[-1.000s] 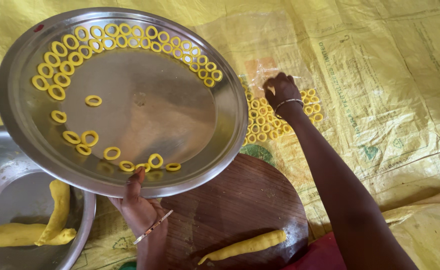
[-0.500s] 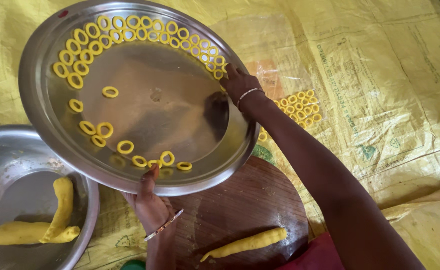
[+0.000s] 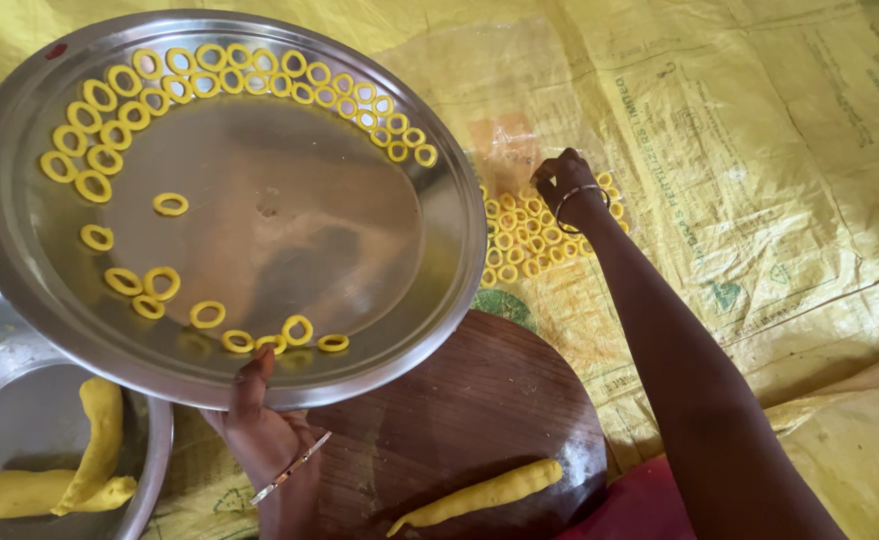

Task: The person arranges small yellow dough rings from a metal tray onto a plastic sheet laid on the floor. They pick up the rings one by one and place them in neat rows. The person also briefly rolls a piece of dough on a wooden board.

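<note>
My left hand (image 3: 259,420) grips the near rim of a large round steel plate (image 3: 289,230) and holds it tilted above the floor. Several small yellow dough rings (image 3: 174,84) lie along the plate's far edge and a few more near its front. My right hand (image 3: 565,182) reaches out past the plate's right side, fingers pinched together over a patch of dough rings (image 3: 519,235) laid in rows on the yellow woven sheet (image 3: 759,150). Whether it holds a ring I cannot tell.
A round dark wooden board (image 3: 459,420) lies in front of me with a yellow dough roll (image 3: 479,495) on it. At the lower left stands a steel bowl (image 3: 9,410) with thick dough pieces (image 3: 94,440). Red cloth (image 3: 639,505) shows at the bottom.
My right hand came off the plate and moved back out right to the rings on the sheet. The plate shifted left and a little nearer in view.
</note>
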